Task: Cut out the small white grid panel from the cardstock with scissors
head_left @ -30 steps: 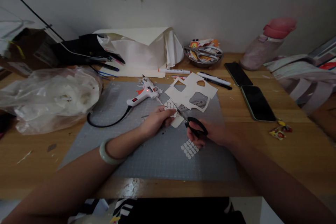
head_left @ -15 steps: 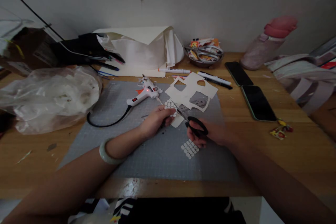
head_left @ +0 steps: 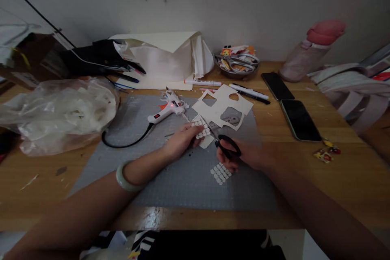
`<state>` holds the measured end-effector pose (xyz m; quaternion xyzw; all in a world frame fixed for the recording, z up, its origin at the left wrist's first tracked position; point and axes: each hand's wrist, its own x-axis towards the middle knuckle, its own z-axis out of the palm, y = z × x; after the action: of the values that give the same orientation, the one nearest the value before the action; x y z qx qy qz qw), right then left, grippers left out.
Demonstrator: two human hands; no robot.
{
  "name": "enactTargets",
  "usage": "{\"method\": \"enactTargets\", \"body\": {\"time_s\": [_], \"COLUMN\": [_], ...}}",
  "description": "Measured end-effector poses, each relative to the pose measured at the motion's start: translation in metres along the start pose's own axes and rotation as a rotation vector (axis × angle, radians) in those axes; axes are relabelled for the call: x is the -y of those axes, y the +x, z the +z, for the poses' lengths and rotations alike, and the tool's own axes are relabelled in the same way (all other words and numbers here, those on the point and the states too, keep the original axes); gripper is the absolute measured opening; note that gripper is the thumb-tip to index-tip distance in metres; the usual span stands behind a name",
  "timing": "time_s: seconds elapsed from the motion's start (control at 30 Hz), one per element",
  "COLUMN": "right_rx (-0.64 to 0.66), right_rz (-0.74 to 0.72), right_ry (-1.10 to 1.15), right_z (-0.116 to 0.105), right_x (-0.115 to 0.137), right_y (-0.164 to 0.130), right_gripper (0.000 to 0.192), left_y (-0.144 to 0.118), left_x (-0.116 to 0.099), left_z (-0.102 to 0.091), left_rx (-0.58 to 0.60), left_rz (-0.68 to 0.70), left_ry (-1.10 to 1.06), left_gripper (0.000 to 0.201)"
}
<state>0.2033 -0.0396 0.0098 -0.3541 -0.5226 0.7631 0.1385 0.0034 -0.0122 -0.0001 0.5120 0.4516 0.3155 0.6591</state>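
Between the thumb and fingers of my left hand (head_left: 183, 140) is a small white card piece (head_left: 204, 129) marked with a grid of rounded cells. My right hand (head_left: 233, 155) is closed round the black handles of a pair of scissors (head_left: 229, 146). The blades lie along the right edge of the held piece; whether they touch it I cannot tell. A similar gridded white piece (head_left: 220, 173) lies on the grey cutting mat (head_left: 183, 189) just below my right hand. Under the scissors and left fingers rests a plain scrap of white card (head_left: 207, 142).
A white glue gun (head_left: 166, 111), its light lit red, lies left of my hands. Cut-out card (head_left: 224, 103) lies beyond them. Markers (head_left: 202, 83), a bowl (head_left: 236, 74) with scissors, two phones (head_left: 300, 120), a pink bottle (head_left: 304, 59) and a plastic bag (head_left: 67, 113) surround the mat.
The held gridded piece has turned in my left fingers and shows more of its face toward the scissors. My right hand and the scissors stay almost in place.
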Motion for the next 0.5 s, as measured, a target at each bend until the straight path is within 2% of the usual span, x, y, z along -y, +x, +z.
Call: {"method": "enactTargets", "body": {"time_s": [0.13,0.5], "right_rx": [-0.004,0.010], "right_rz": [0.001,-0.003], "right_ry": [-0.005,-0.007], "right_z": [0.0010,0.0005], "right_x": [0.0025,0.0022], "right_y": [-0.0010,0.0004], "right_gripper": [0.058,0.062], "left_y": [-0.0037,-0.0008], "left_x": [-0.0052,-0.0009], "left_z": [0.0005,-0.0015], "left_rx": [0.073,0.130], "left_rz": [-0.004,0.013], "left_ry": [0.146,0.150], "left_gripper": [0.038,0.041]}}
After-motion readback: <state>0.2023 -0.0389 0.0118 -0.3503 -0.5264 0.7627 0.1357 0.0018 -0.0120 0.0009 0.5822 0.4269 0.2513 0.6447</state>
